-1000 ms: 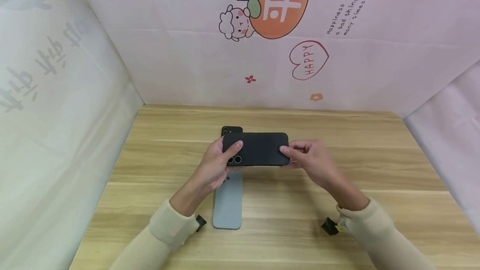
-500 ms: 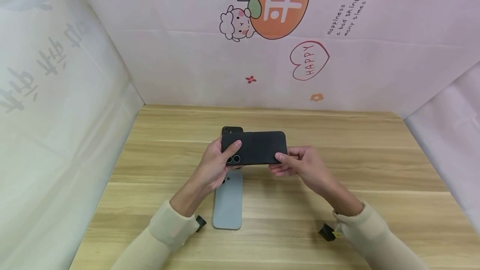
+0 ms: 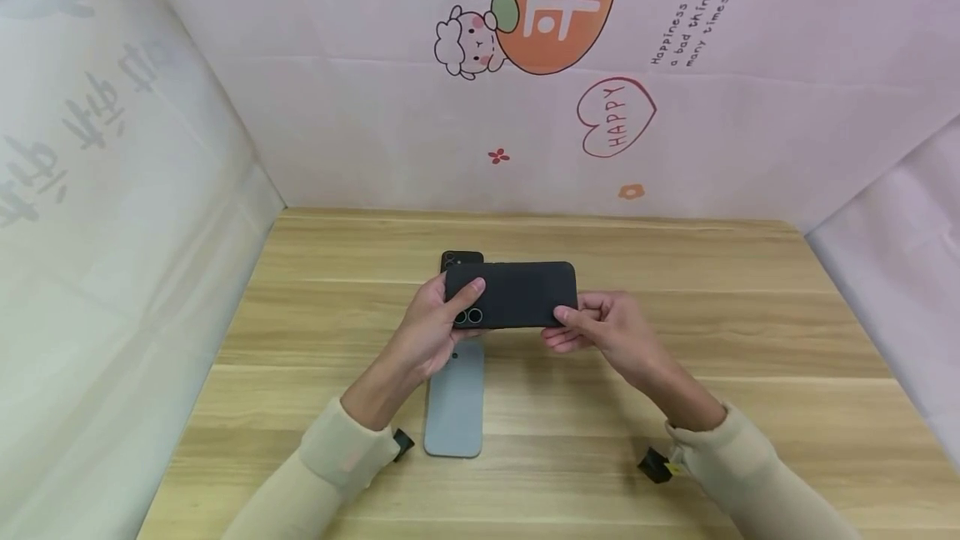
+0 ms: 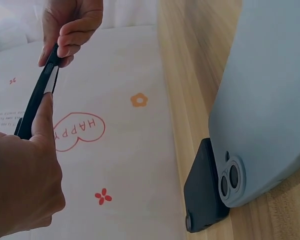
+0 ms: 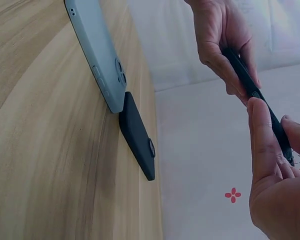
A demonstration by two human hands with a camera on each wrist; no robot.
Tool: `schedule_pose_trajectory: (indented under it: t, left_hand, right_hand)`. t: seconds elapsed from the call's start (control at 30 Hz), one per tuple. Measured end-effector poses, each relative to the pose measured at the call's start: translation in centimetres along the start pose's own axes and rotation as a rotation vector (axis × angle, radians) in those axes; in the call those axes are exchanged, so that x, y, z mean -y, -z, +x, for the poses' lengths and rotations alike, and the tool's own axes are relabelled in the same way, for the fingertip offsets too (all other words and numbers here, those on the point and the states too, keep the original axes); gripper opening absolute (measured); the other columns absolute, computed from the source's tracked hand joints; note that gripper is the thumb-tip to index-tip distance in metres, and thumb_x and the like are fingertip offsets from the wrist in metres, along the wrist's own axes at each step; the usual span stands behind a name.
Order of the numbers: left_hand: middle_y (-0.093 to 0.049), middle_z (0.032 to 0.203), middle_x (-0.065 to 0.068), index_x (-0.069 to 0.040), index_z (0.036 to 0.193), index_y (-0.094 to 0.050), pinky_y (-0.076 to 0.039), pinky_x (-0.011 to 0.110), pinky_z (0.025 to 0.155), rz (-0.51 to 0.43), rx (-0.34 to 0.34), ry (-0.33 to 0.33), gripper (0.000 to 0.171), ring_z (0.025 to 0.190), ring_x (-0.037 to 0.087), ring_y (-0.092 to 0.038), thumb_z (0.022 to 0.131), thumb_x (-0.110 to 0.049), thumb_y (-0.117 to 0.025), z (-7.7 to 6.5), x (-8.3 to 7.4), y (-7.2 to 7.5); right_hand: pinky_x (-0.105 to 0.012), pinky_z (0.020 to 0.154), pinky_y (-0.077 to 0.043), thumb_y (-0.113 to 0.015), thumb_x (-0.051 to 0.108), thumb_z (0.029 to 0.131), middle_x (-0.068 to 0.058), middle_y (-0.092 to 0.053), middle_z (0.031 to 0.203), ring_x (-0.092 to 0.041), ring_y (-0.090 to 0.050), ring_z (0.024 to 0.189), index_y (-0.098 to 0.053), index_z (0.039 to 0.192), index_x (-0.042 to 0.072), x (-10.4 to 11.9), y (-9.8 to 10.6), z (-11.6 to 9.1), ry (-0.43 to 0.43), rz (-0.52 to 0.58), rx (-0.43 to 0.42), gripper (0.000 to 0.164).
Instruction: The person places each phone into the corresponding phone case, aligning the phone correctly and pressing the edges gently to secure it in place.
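Observation:
A black smartphone [image 3: 528,294] is held up over the table, lying sideways with its back and camera rings toward me. My left hand [image 3: 429,319] grips its camera end, thumb across the back. At the opposite end, my right hand [image 3: 618,327] pinches the near corner between thumb and fingers. The left wrist view shows the phone [image 4: 38,97] edge-on, with a pale strip beside its thin dark edge. Below lies a light blue-grey phone [image 3: 455,407], back up. Beyond it, a second black phone [image 3: 463,257] is partly hidden behind the held one.
The wood-grain table [image 3: 750,315] extends to both sides of the phones. A white printed cloth [image 3: 360,132] rises along its back edge, and more cloth hangs at the left and right. Small black devices [image 3: 655,465] are fixed at the sleeve cuffs.
My right hand has slid slightly left and down along the held phone's end, its fingers now showing below the lower edge. The left hand and the phones on the table stay nearly still.

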State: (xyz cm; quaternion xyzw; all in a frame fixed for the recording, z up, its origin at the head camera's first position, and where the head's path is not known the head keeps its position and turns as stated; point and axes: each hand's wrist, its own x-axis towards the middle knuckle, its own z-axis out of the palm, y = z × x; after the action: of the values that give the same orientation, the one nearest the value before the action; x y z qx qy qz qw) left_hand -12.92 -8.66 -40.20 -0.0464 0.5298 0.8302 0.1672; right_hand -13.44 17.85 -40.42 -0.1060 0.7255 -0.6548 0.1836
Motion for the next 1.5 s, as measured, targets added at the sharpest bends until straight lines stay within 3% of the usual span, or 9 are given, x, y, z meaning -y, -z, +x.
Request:
schedule_pose_trajectory:
  t: [0.2, 0.43, 0.6, 0.8, 1.0, 1.13, 1.27, 1.5]
  left_hand:
    - [-0.059, 0.143, 0.02, 0.0, 0.15, -0.048, -0.062, 0.044, 0.094, 0.001, -0.008, 0.013, 0.042, 0.122, 0.027, -0.068, 0.111, -0.012, -0.057, 0.1, 0.0, -0.1]
    - [-0.058, 0.144, 0.021, 0.001, 0.15, -0.047, -0.059, 0.047, 0.098, -0.074, -0.053, 0.022, 0.045, 0.127, 0.031, -0.066, 0.11, -0.014, -0.06, 0.0, -0.2, -0.7]
    - [-0.056, 0.148, 0.022, 0.002, 0.151, -0.045, -0.057, 0.046, 0.101, -0.184, -0.049, -0.016, 0.048, 0.134, 0.034, -0.061, 0.107, -0.007, -0.062, -0.4, 0.1, -1.5]
    - [-0.062, 0.136, 0.018, 0.001, 0.15, -0.048, -0.059, 0.035, 0.098, -0.226, -0.052, -0.092, 0.054, 0.116, 0.022, -0.07, 0.099, 0.011, -0.064, -0.7, 1.1, -2.9]
    - [-0.067, 0.13, 0.019, 0.004, 0.148, -0.049, -0.059, 0.04, 0.098, -0.283, -0.047, -0.119, 0.051, 0.117, 0.024, -0.071, 0.1, 0.014, -0.06, -0.5, 2.2, -3.9]
    - [-0.067, 0.133, 0.026, 0.006, 0.146, -0.05, -0.059, 0.04, 0.098, -0.238, -0.065, -0.127, 0.045, 0.123, 0.032, -0.068, 0.102, 0.01, -0.061, -0.4, 2.4, -3.9]
    - [-0.067, 0.134, 0.028, 0.007, 0.144, -0.052, -0.059, 0.039, 0.096, -0.158, -0.062, -0.114, 0.043, 0.121, 0.033, -0.069, 0.102, 0.008, -0.062, -0.3, 2.1, -3.3]
    - [-0.07, 0.13, 0.028, 0.005, 0.143, -0.054, -0.06, 0.041, 0.096, 0.046, 0.028, -0.003, 0.043, 0.117, 0.033, -0.072, 0.102, 0.003, -0.066, -0.2, 1.4, -1.7]
  right_hand:
    - [-0.043, 0.078, -0.065, -0.069, 0.009, 0.104, -0.02, -0.08, 0.093, -0.029, -0.08, 0.083, -0.068, 0.106, -0.015, -0.1, 0.0, -0.1, 0.02, 0.028, 0.01, 0.024]
    - [-0.043, 0.079, -0.064, -0.068, 0.007, 0.104, -0.017, -0.08, 0.093, -0.03, -0.08, 0.085, -0.07, 0.109, -0.01, -0.1, -0.1, -0.1, 0.015, 0.118, 0.011, 0.018]
    - [-0.038, 0.081, -0.064, -0.065, 0.006, 0.106, -0.015, -0.081, 0.094, -0.025, -0.08, 0.088, -0.071, 0.112, -0.005, -0.3, 0.0, -0.2, 0.038, 0.207, 0.004, 0.014]
    - [-0.039, 0.086, -0.063, -0.064, 0.007, 0.106, -0.014, -0.081, 0.096, -0.025, -0.08, 0.09, -0.073, 0.112, -0.001, -0.6, -0.3, -0.4, 0.065, 0.276, -0.031, 0.013]
    - [-0.04, 0.087, -0.063, -0.065, 0.007, 0.106, -0.014, -0.081, 0.097, -0.024, -0.08, 0.089, -0.072, 0.114, -0.001, -0.8, -0.9, -0.4, 0.069, 0.316, -0.072, 0.013]
    - [-0.04, 0.087, -0.063, -0.066, 0.007, 0.105, -0.014, -0.081, 0.097, -0.025, -0.08, 0.089, -0.072, 0.116, -0.002, -1.0, -1.3, -0.3, 0.072, 0.309, -0.065, 0.015]
    - [-0.041, 0.085, -0.064, -0.067, 0.006, 0.104, -0.014, -0.081, 0.095, -0.024, -0.08, 0.087, -0.071, 0.114, -0.005, -0.9, -1.1, 0.0, 0.062, 0.22, -0.045, 0.016]
    - [-0.029, 0.079, -0.064, -0.073, 0.008, 0.1, -0.003, -0.079, 0.093, -0.015, -0.076, 0.086, -0.069, 0.115, -0.006, -0.2, 0.2, 0.5, 0.016, 0.006, -0.129, 0.021]
